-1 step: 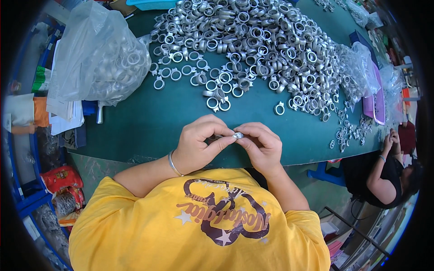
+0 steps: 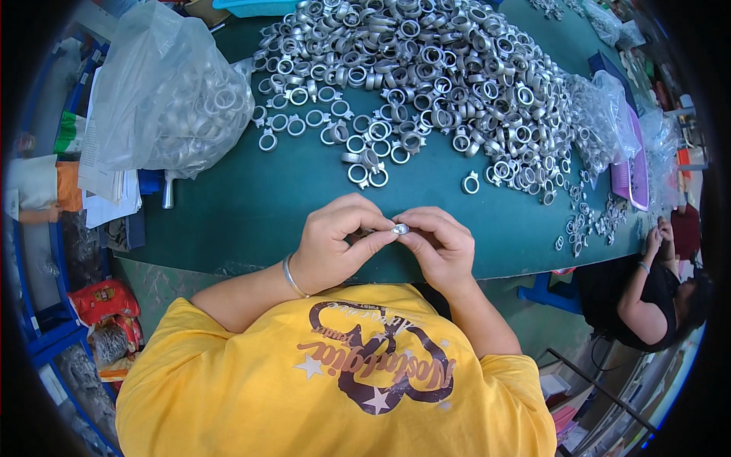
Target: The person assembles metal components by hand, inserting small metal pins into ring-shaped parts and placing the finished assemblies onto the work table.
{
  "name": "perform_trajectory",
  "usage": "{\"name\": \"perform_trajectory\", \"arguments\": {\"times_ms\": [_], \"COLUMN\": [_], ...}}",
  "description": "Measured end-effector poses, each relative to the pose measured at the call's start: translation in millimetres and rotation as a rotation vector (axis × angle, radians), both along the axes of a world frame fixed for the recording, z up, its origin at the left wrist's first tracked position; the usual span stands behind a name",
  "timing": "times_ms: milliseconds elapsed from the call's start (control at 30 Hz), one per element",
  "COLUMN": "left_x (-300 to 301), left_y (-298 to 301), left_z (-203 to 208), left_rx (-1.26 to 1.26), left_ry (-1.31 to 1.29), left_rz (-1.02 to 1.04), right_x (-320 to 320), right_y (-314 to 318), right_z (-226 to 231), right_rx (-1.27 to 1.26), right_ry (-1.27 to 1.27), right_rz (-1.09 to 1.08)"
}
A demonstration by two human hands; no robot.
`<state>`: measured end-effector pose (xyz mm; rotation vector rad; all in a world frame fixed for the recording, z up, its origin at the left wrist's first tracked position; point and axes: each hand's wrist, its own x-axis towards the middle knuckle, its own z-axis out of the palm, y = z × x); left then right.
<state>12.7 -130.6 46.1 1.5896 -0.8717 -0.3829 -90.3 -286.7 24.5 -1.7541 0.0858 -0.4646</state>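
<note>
Between the fingertips of both hands is a small silvery metal ring (image 2: 401, 228), held near the table's front edge. My left hand (image 2: 340, 234) pinches its left side with thumb and forefinger. On the other side my right hand (image 2: 439, 245) grips it the same way. The fingers hide much of the ring. Beyond the hands a large heap of metal rings with small lugs (image 2: 449, 76) covers the back of the green table (image 2: 266, 206). One loose ring (image 2: 470, 183) lies apart, in front of the heap.
A clear plastic bag of rings (image 2: 183, 107) stands at the left, beside paper sheets (image 2: 114, 190). Smaller metal parts (image 2: 590, 225) lie scattered at the right, near a purple basket (image 2: 630, 171) and another plastic bag (image 2: 605, 122). A co-worker (image 2: 647, 297) sits at the far right.
</note>
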Motion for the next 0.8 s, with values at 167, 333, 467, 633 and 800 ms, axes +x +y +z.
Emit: {"name": "perform_trajectory", "arguments": {"times_ms": [167, 333, 467, 633, 800], "left_x": [1, 1, 1, 2, 6], "left_y": [1, 0, -4, -6, -1], "left_z": [1, 0, 1, -4, -1], "left_rx": [-0.029, -0.049, -0.042, 0.001, 0.050], "left_ry": [-0.121, -0.214, -0.146, -0.126, -0.029], "left_rz": [-0.004, -0.017, 0.001, -0.021, -0.005], "right_x": [1, -2, -1, 3, 40], "right_y": [0, -1, -5, -5, 3], "right_z": [-2, -3, -1, 6, 3], "right_rx": [-0.025, -0.037, -0.127, -0.369, -0.418], "right_ry": [-0.002, -0.016, -0.043, -0.098, -0.207], "right_rz": [0.002, 0.000, -0.026, -0.074, -0.008]}}
